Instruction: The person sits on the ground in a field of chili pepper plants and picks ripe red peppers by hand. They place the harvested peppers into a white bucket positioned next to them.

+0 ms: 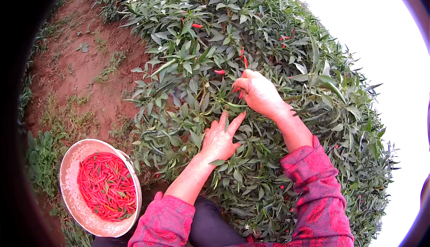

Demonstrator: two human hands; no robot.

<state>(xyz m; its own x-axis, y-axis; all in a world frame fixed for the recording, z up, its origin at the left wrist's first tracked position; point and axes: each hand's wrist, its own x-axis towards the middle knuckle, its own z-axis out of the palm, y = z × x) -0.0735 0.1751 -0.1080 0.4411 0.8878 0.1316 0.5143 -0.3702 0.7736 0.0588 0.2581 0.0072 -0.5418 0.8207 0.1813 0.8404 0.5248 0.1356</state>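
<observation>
My right hand is curled above the foliage of the chili pepper plants. Red chili peppers poke out beneath its bent fingers, and the fingertips are partly hidden. Just past the knuckles, another slim red chili hangs among the leaves. Lower and to the left, my left hand rests in the leaves with its fingers spread and nothing visible in its grasp. A green chili lies between the two hands. A separate red chili shows to the left of my right hand.
At lower left stands a worn round metal basin holding a heap of red chilies with a few leaves. Reddish bare soil with low weeds runs along the left. My dark-trousered knee is at the bottom, against the plants.
</observation>
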